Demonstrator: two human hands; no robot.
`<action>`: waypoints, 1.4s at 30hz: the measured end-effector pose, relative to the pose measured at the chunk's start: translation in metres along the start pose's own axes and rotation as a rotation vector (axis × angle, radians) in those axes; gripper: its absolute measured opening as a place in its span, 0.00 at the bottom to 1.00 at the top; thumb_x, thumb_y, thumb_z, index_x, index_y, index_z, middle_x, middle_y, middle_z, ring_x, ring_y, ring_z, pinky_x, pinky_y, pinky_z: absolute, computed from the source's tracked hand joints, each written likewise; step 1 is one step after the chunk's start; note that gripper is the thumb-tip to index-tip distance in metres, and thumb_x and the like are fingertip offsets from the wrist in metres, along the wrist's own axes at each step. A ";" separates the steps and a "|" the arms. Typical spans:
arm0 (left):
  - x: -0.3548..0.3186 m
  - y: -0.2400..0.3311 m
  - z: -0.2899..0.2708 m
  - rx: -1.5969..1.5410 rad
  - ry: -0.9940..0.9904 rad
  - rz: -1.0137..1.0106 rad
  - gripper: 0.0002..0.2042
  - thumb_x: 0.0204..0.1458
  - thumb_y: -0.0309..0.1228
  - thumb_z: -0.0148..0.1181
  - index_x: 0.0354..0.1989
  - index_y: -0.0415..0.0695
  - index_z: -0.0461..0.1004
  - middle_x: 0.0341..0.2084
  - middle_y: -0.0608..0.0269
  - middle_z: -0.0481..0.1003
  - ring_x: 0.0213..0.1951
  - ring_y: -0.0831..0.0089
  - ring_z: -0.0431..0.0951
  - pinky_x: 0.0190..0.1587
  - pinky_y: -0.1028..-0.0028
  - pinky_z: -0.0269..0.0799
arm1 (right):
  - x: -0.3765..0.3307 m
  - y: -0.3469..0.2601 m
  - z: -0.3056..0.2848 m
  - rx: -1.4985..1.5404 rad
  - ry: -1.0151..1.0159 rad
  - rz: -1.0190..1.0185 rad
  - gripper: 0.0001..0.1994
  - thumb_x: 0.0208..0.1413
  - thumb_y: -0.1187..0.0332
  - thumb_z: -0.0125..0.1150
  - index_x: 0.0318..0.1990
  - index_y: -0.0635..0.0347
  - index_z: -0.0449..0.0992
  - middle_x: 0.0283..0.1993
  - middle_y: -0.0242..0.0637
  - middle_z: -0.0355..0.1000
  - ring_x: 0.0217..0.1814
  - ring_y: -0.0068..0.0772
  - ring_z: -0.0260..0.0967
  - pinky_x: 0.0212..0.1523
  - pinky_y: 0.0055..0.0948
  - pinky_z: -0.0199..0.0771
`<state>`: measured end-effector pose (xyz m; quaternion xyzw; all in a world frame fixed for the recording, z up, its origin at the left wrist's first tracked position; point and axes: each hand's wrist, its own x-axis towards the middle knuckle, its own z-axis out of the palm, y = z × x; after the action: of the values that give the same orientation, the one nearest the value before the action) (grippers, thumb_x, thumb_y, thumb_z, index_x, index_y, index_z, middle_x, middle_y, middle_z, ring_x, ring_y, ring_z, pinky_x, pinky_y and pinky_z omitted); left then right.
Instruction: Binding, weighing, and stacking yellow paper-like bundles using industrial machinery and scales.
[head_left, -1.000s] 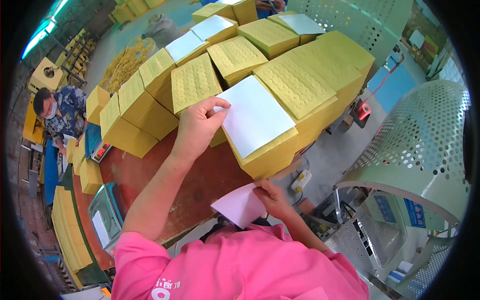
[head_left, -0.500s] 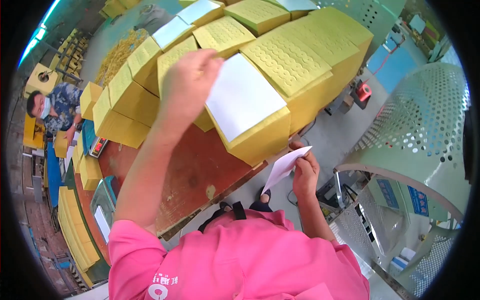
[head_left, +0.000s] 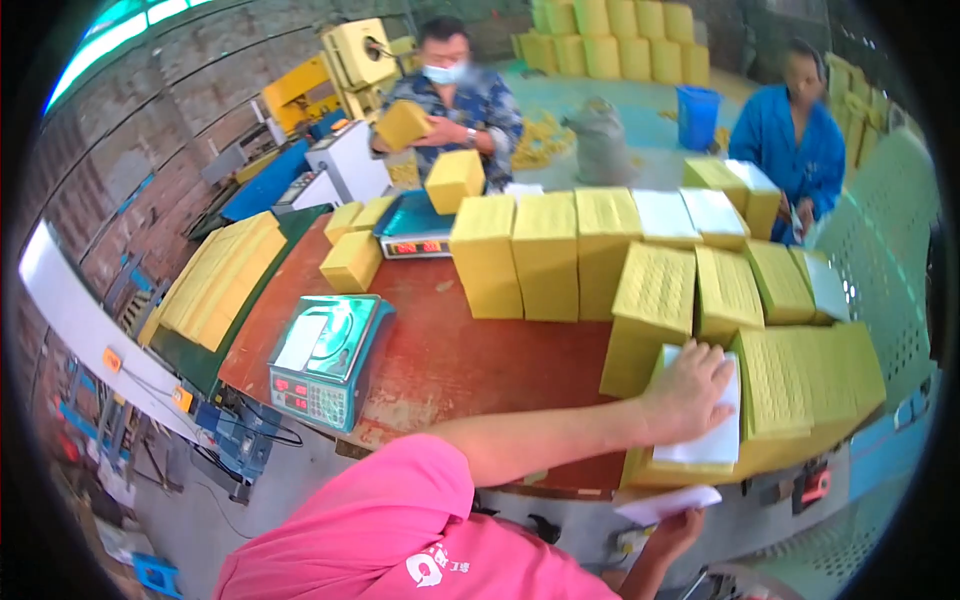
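Observation:
My left hand rests on a white sheet of paper that lies on top of a stack of yellow perforated paper. Its fingers are slightly bent and spread over the sheet, holding nothing that I can see. Lower down, beside the table's near edge, my right hand grips a few white paper sheets by one end. More yellow paper stacks with rows of curved embossed marks stand right beside the left hand.
A digital scale with a white paper on its pan sits on the red table. Behind it stands a second scale bearing a yellow block. One masked person holds a yellow block; another in blue stands at the far right.
The view has swung left, bringing the scales and both people into fuller sight. My left hand has come down onto the white sheet. My right hand still holds its papers.

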<state>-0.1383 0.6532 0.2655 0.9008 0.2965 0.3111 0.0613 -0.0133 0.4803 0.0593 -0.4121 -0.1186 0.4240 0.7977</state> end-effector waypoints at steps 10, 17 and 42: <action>-0.085 0.040 -0.037 -0.119 -0.060 0.095 0.31 0.50 0.38 0.61 0.61 0.34 0.62 0.60 0.43 0.62 0.63 0.52 0.60 0.65 0.48 0.51 | 0.020 0.004 0.003 0.079 -0.332 0.325 0.19 0.57 0.64 0.51 0.52 0.65 0.70 0.50 0.40 0.71 0.50 0.34 0.70 0.51 0.33 0.70; -0.181 -0.056 -0.091 -0.184 -0.018 -0.154 0.32 0.57 0.43 0.49 0.68 0.39 0.55 0.68 0.50 0.54 0.70 0.55 0.51 0.69 0.50 0.37 | 0.043 -0.066 -0.191 -0.041 -0.230 0.399 0.18 0.54 0.66 0.51 0.52 0.64 0.70 0.45 0.37 0.72 0.46 0.30 0.71 0.48 0.30 0.71; -0.291 -0.119 -0.072 -1.346 0.104 -0.843 0.30 0.64 0.47 0.42 0.69 0.43 0.51 0.63 0.58 0.59 0.63 0.67 0.60 0.63 0.65 0.59 | -0.032 0.040 0.091 -0.568 0.037 0.152 0.15 0.59 0.74 0.54 0.53 0.66 0.73 0.42 0.37 0.76 0.40 0.26 0.74 0.39 0.23 0.73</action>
<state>-0.4234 0.5786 0.1357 0.4666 0.3635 0.4157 0.6910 -0.1049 0.5181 0.0912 -0.6343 -0.1866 0.4249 0.6183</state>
